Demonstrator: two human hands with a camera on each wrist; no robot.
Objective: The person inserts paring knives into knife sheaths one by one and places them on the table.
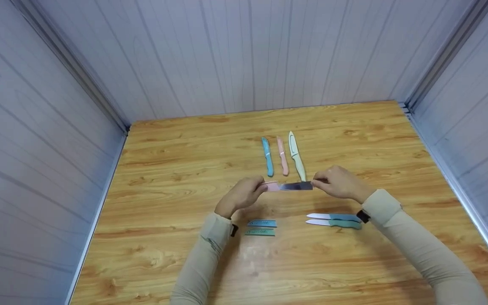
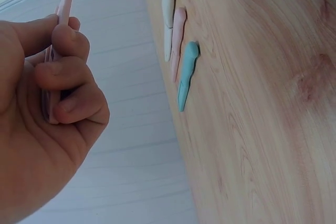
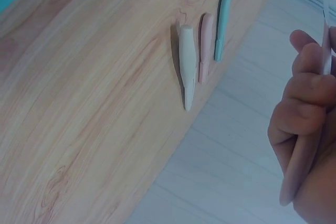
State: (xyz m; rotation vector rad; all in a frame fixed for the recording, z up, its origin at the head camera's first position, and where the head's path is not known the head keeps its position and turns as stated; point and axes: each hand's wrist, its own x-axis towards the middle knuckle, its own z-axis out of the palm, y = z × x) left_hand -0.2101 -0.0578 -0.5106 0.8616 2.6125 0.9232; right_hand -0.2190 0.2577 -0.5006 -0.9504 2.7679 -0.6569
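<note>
My left hand pinches a pink blade sheath between thumb and fingers, above the table. Opposite it, my right hand grips a knife by its handle, fingers curled round it. The knife's blade looks dark in the head view and spans the space between both hands, in line with the sheath. How far its tip sits inside the sheath, I cannot tell. Below the hands lie a blue sheath and a green sheath, beside a blue-handled knife and a green-handled knife with bare white blades.
Farther back on the wooden table three sheathed knives lie side by side: a blue knife, a pink knife and a larger cream knife. Pale panelled walls stand at the back and both sides.
</note>
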